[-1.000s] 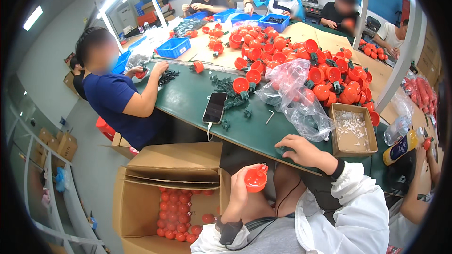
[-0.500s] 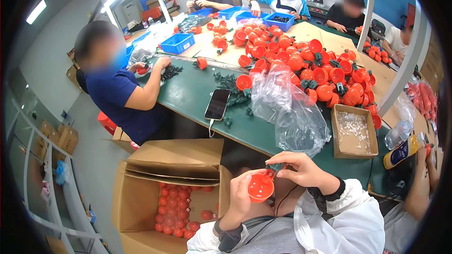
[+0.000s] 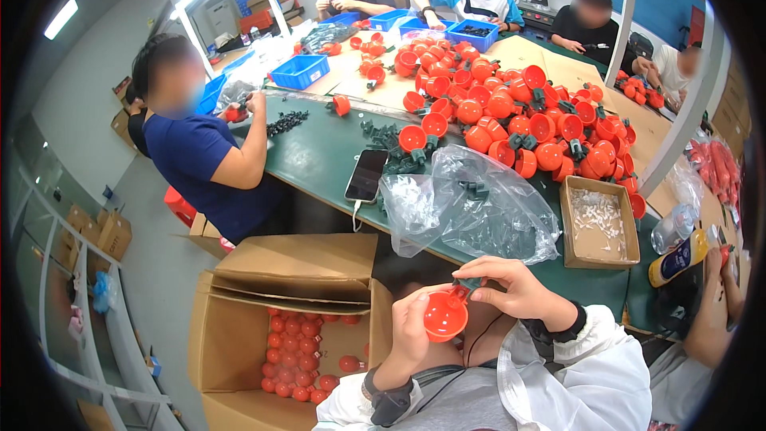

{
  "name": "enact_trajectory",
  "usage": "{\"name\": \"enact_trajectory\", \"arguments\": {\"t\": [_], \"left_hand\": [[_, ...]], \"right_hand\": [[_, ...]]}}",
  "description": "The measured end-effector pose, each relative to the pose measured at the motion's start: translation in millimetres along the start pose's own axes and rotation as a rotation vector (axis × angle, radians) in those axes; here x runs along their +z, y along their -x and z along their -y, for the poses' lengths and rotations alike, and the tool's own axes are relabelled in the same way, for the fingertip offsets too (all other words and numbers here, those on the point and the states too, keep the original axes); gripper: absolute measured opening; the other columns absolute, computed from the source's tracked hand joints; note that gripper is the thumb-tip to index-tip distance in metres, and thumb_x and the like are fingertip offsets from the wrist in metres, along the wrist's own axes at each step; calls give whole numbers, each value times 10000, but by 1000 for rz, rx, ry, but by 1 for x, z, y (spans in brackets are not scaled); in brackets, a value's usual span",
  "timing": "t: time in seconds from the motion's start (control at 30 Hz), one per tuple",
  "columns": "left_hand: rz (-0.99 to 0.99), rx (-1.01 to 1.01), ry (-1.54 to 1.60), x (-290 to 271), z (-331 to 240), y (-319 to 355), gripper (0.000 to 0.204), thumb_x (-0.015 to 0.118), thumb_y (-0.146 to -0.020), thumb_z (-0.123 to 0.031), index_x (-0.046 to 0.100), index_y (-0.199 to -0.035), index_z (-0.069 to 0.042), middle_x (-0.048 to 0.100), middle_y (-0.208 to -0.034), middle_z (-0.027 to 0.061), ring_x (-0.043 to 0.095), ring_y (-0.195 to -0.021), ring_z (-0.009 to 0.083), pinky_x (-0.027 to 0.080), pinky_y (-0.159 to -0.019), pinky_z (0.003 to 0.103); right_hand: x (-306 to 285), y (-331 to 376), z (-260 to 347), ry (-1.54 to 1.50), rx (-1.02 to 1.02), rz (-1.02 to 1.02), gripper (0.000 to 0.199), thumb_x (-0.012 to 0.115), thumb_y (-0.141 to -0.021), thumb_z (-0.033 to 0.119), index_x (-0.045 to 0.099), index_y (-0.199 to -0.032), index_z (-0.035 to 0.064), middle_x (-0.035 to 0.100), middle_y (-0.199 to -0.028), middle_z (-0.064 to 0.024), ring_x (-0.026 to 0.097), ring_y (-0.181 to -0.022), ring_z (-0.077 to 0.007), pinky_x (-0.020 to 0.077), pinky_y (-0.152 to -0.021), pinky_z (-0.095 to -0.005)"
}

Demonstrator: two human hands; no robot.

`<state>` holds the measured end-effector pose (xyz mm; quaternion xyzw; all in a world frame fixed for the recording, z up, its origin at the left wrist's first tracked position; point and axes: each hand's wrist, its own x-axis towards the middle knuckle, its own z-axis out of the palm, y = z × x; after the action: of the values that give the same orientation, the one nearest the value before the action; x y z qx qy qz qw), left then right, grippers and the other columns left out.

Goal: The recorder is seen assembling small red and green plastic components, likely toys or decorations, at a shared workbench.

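Note:
Close in front of my body I hold a red plastic drinker cup (image 3: 446,318), its hollow side toward me. My left hand (image 3: 407,335) grips the cup's left side, fingers and thumb closed round it. A dark green fitting (image 3: 467,282) sits at the cup's upper right. Thumb and fingers of my right hand (image 3: 515,291) pinch that fitting. Whether the fitting is fully seated is hidden by my fingers. Beyond my hands, a clear plastic bag (image 3: 503,219) lies on the green table, with some dark green fittings visible through it.
A heap of red cups (image 3: 511,112) with green fittings covers the table's middle. Nearby are a phone (image 3: 367,175), a cardboard tray (image 3: 563,231) of small white parts and a bottle (image 3: 678,259). A carton (image 3: 209,343) of red cups stands lower left. Several people work around the table.
The clear bag has spread leftward toward the phone and flattened over the table. The person at left has lifted their head and a hand. My hands and the cup have barely moved.

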<state>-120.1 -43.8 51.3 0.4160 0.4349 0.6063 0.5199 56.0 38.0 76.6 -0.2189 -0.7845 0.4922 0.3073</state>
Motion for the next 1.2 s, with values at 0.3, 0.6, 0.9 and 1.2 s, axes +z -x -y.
{"name": "enact_trajectory", "arguments": {"t": [0.3, 0.6, 0.9, 1.2], "left_hand": [[19, -192, 144, -12, 26, -2, 440, 303, -854, -252, 572, -909, 92, 627, -801, 185, 631, -704, 247, 523, -613, 320], [92, -423, 425, -16, 36, -7, 426, 313, -899, -278, 518, -1034, 70, 612, -891, 197, 637, -749, 293, 538, -616, 329], [21, -257, 121, -37, 26, 8, 286, 664, -753, -2, 555, -1014, 37, 622, -927, 107, 614, -858, 172, 540, -668, 280], [71, 65, 166, -44, -10, 30, 567, 630, -747, -2, 423, -1274, -29, 473, -1256, 108, 484, -1133, 184, 491, -811, 270]], "right_hand": [[-1, 0, -3, 38, -92, 195, 350, 632, -782, 55, 592, -1130, 71, 584, -994, -114, 572, -890, -234, 459, -743, -300], [10, 7, -26, 57, -98, 140, 344, 679, -758, 135, 623, -1096, 103, 574, -851, -91, 566, -742, -224, 454, -682, -308], [30, 0, -16, 477, -219, 221, 365, 637, -793, 163, 574, -1150, 121, 511, -867, -110, 536, -756, -266, 458, -665, -335], [-4, -44, 8, 186, -110, 66, 184, 602, -761, 87, 666, -919, 15, 624, -858, -106, 580, -729, -183, 443, -669, -273]]}}
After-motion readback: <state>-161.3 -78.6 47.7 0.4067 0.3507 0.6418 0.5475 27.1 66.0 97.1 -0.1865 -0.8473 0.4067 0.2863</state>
